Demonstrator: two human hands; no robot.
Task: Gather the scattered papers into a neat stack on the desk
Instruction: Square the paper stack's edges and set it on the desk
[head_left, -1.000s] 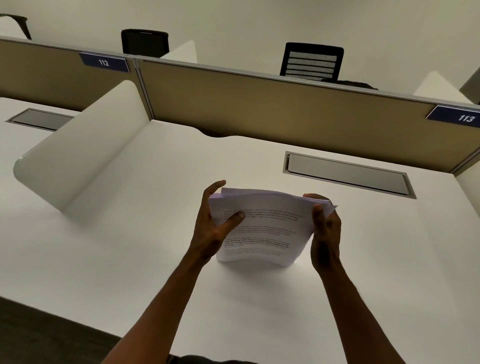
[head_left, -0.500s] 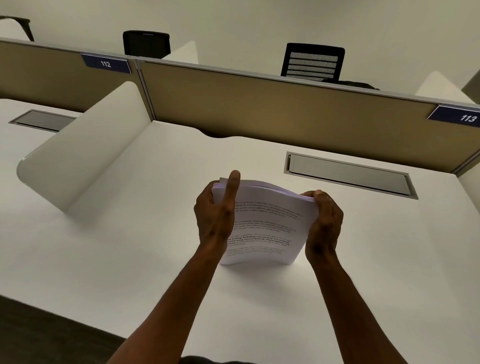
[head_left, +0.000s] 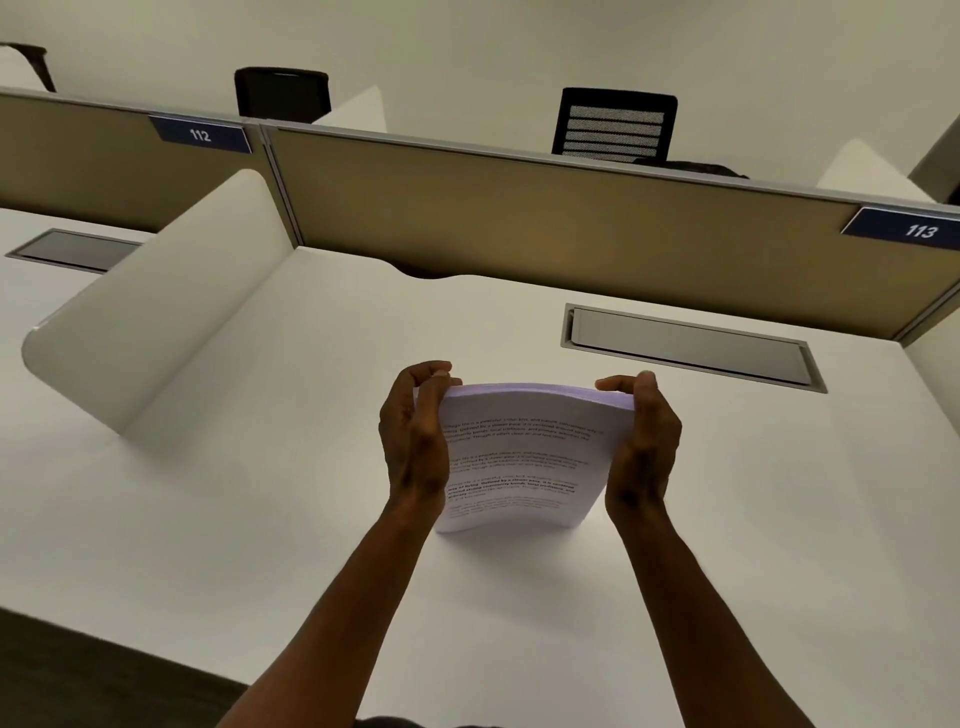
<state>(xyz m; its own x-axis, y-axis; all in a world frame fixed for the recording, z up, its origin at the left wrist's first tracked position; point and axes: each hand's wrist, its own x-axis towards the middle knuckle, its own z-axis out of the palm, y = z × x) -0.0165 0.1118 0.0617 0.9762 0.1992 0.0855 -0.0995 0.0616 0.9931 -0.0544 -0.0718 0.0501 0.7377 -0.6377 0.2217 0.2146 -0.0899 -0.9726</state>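
Observation:
A stack of printed white papers (head_left: 519, 457) stands upright on its bottom edge on the white desk (head_left: 234, 519), bowed slightly toward me. My left hand (head_left: 415, 441) presses against the stack's left side, fingers curled over its top left corner. Against the right side rests my right hand (head_left: 644, 447), with its fingertips on the top right corner. The top edges of the sheets look even. No loose sheets show elsewhere on the desk.
A white curved divider (head_left: 145, 332) rises at the left. A tan partition (head_left: 519, 218) with labels 112 and 113 runs along the back. A grey cable hatch (head_left: 685, 345) lies flush in the desk behind the stack. Black chairs (head_left: 615, 124) stand beyond the partition.
The uneven sheets have been squared into an even stack. Both hands shifted from gripping the front corners to pressing flat against the stack's sides, and the left thumb came down.

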